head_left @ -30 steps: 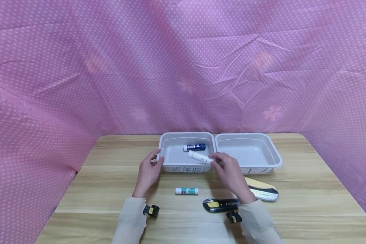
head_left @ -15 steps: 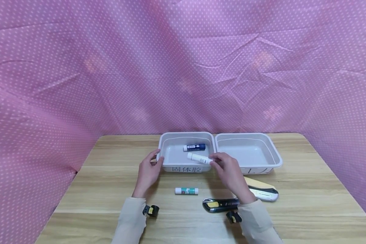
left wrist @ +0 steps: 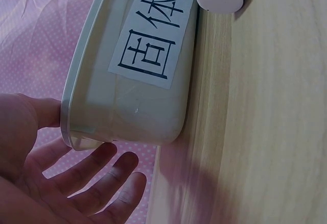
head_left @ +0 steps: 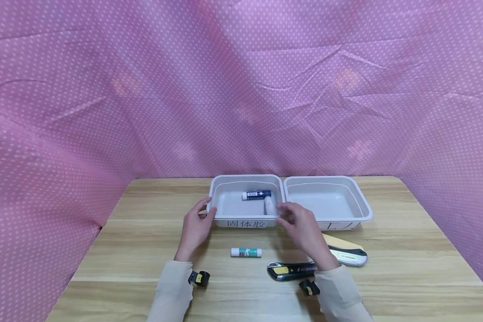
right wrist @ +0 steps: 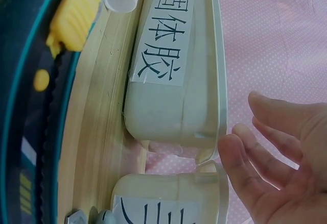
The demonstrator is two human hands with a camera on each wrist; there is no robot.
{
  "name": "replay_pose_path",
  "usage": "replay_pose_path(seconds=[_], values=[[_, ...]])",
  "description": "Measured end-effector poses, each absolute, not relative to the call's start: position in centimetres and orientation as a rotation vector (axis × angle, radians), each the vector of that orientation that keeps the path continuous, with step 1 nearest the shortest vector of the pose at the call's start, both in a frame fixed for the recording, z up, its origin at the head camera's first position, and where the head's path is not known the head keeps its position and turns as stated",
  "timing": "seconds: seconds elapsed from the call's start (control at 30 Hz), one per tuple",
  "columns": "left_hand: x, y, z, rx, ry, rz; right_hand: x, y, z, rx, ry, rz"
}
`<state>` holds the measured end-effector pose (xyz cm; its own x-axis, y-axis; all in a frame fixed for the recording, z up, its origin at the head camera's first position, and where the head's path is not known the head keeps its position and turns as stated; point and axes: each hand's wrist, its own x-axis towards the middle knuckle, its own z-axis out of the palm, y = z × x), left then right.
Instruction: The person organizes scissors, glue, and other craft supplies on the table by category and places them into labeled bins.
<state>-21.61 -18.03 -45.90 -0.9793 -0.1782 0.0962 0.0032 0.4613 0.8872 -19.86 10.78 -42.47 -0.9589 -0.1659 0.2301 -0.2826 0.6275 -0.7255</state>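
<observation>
My left hand [head_left: 197,227] holds the left corner of the left light-grey bin [head_left: 247,222], thumb over the rim [left wrist: 76,66] and the other fingers loosely spread in the left wrist view. My right hand [head_left: 302,226] hovers at that bin's right front corner, fingers parted with nothing between them; the right wrist view shows the hand [right wrist: 281,152] beside the rim. Inside the bin, a white glue stick [head_left: 270,205] lies near the right wall, its end against a dark blue glue stick [head_left: 257,195]. A green-and-white glue stick [head_left: 246,252] lies on the table in front.
A second light-grey bin [head_left: 356,197] stands at the right, its labelled front partly behind my right hand. A black utility knife [head_left: 291,271] and a yellow-and-white utility knife [head_left: 348,255] lie under and beside my right forearm. A pink dotted curtain [head_left: 241,89] surrounds the table.
My right hand has let go of the white glue stick, which has dropped into the left bin and turned. The right fingers have parted; the left hand stays at the rim.
</observation>
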Motion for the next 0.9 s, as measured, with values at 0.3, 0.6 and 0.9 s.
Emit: replay_pose_path(seconds=[0.3, 0.6, 0.9], values=[[-21.6, -18.0, -45.8, 0.155, -2.527, -1.541, -19.7, 10.7, -42.6, 0.367, -2.714, 1.238], [-21.5, -17.9, -45.8, 0.159, -2.523, -1.557, -19.2, 10.4, -42.6, 0.415, -2.695, 1.256], [-21.6, -18.1, -45.8, 0.143, -2.525, -1.565, -18.4, 9.2, -42.0, 0.508, -2.698, 1.301]])
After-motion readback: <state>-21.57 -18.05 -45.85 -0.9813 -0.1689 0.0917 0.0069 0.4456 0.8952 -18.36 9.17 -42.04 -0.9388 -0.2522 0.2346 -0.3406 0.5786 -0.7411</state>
